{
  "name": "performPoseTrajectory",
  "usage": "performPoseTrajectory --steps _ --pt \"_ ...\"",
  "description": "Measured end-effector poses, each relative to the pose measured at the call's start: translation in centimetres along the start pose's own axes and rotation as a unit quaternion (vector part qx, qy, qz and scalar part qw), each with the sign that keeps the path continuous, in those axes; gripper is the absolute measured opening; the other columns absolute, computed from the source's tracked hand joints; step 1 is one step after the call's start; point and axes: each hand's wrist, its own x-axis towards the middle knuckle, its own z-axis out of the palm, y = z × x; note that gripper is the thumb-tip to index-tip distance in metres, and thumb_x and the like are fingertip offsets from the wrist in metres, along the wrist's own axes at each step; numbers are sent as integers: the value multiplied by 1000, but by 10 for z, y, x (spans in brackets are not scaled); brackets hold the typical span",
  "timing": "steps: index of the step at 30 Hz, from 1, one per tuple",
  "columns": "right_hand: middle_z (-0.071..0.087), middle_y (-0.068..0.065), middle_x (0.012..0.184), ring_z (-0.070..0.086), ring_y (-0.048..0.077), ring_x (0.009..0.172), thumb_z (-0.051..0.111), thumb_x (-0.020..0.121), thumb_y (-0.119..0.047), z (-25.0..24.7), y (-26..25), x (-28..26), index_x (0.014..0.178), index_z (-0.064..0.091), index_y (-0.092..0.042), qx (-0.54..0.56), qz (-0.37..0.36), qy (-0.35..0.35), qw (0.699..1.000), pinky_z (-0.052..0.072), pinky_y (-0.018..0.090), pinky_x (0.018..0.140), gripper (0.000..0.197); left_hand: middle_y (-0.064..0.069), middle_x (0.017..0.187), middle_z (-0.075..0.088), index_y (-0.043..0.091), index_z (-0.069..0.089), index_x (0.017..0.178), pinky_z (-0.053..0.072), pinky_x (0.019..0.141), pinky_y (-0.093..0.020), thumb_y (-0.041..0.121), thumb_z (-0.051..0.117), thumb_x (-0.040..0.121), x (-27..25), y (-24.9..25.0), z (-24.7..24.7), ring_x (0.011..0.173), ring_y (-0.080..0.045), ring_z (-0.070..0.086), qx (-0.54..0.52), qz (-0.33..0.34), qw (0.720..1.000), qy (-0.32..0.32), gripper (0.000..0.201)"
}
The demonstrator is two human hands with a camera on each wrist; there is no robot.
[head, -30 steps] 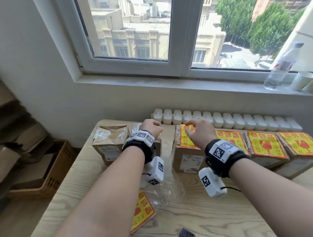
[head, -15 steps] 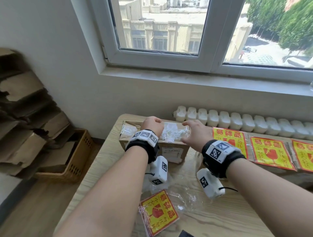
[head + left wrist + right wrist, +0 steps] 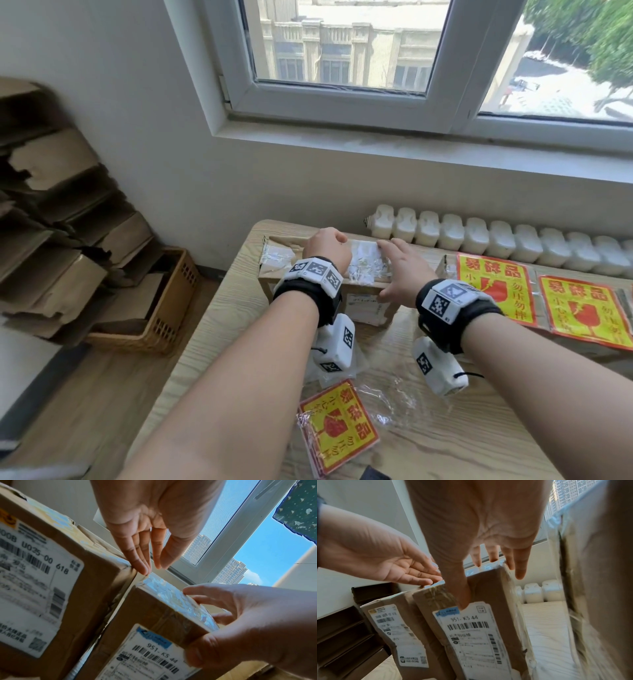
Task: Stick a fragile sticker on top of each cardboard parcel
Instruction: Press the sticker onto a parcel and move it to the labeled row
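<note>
The taped box (image 3: 364, 265), stood at the far left end of the table (image 3: 222, 318) just beside a second box (image 3: 277, 255), is spanned by the flat right hand (image 3: 404, 270), thumb on its near face, fingers across its top, while the corner where both boxes meet is touched by straight fingers of the left hand (image 3: 327, 245).

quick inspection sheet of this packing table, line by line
surface: wooden table, light grain
job's things: left box and right box, taped cardboard, side by side at the far left corner; right box labelled 951-KS 44
clutter: loose yellow sticker and clear film near the front; stickered boxes in a row on the right
grippers: left hand, fingers straight, touches the top edge where the boxes meet; right hand rests over right box, thumb on its front
cables: thin black cord at the right wrist camera
surroundings: window, radiator, cardboard heap, basket
</note>
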Motion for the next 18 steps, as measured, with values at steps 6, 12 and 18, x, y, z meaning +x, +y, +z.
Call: performPoseTrajectory --steps 6,12,18 --pt "28 3 147 42 24 130 84 61 -13 -6 -3 -8 149 23 -20 38 8 34 999 42 34 105 107 2 117 66 21 63 114 48 84 -28 12 54 89 -9 1 -2 108 -19 61 -18 13 1000 2 28" --pt "38 4 137 46 25 123 83 58 -18 -30 -9 -21 142 33 -21 70 6 83 994 43 36 103 97 2 116 66 19 61 117 50 92 -30 16 55 89 -24 10 -13 105 -19 62 -111 12 993 44 29" --pt "39 2 135 48 24 118 82 57 -20 -56 -13 -50 139 36 -22 86 -25 123 988 44 32 99 94 1 114 67 18 60 122 48 89 -28 29 57 93 -52 27 -27 103 -18 63 -166 32 982 83 32"
